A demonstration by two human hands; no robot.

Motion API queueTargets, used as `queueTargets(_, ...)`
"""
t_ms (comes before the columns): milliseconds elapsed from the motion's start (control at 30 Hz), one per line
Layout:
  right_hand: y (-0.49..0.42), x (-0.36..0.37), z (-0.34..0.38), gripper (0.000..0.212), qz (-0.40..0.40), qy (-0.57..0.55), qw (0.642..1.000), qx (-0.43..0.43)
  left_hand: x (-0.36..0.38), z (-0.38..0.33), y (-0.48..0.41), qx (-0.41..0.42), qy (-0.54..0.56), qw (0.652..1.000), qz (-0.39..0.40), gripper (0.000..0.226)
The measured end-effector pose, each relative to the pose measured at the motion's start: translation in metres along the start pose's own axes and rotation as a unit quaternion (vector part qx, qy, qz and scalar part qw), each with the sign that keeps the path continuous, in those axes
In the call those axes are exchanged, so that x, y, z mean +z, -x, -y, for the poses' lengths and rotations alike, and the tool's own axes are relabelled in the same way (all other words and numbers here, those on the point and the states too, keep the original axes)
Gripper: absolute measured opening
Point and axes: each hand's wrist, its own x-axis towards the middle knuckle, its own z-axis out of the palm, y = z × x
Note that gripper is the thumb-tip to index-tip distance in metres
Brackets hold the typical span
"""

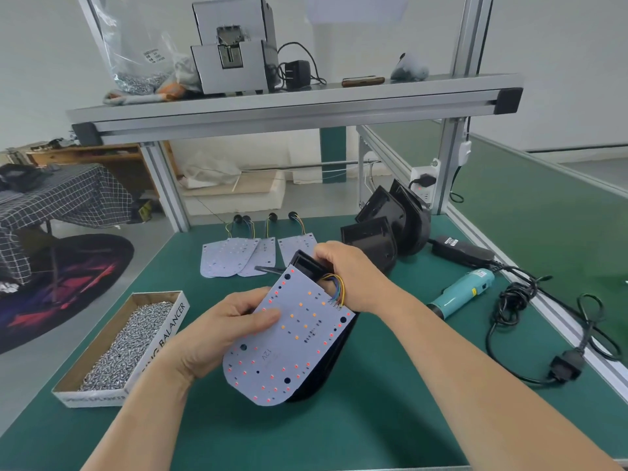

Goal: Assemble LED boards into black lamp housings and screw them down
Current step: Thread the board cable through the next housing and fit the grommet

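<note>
A white LED board (pixel 292 341) with red and orange LEDs lies tilted over a black lamp housing (pixel 334 355) in the middle of the green table. My left hand (pixel 224 331) pinches the board's left edge, thumb on top. My right hand (pixel 350 273) grips the housing's far end (pixel 306 265), beside the board's coloured wires (pixel 334 288). Three more LED boards (pixel 234 254) with wires lie flat behind. Spare black housings (pixel 384 226) are stacked at the back right.
An open cardboard box of screws (pixel 125 345) stands at the left. A teal electric screwdriver (pixel 462 292) lies at the right with its black cable (pixel 543 321) and power adapter (pixel 462 251). An aluminium frame shelf (pixel 292 107) spans overhead.
</note>
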Motion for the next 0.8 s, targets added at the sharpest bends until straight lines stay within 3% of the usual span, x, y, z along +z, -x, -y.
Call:
queueTargets(67,0.002,0.001,-0.003,0.019,0.02,-0.015,1.0,0.004,-0.003,0.003,0.001,-0.003,0.015,1.0,-0.006,0.036)
queueTargets(233,0.01,0.005,-0.008,0.012,0.029,-0.065,0.997,0.01,-0.009,0.002,0.004,-0.01,0.023,1.0,-0.016,0.048)
queueTargets(333,0.009,0.007,-0.008,0.018,0.028,-0.045,0.998,0.02,-0.009,0.006,0.005,-0.017,0.022,1.0,-0.009,0.052)
queueTargets(500,0.012,0.008,-0.01,0.017,0.111,-0.092,0.986,0.082,-0.006,0.01,0.004,-0.023,0.012,1.0,0.007,0.041)
queueTargets(700,0.014,0.016,-0.009,0.006,0.055,-0.064,0.995,0.048,-0.001,0.007,0.002,-0.02,-0.015,1.0,0.017,0.042)
queueTargets(800,0.012,0.015,-0.007,0.016,0.063,-0.061,0.994,0.058,-0.001,0.007,0.002,-0.017,-0.024,0.999,0.015,0.043)
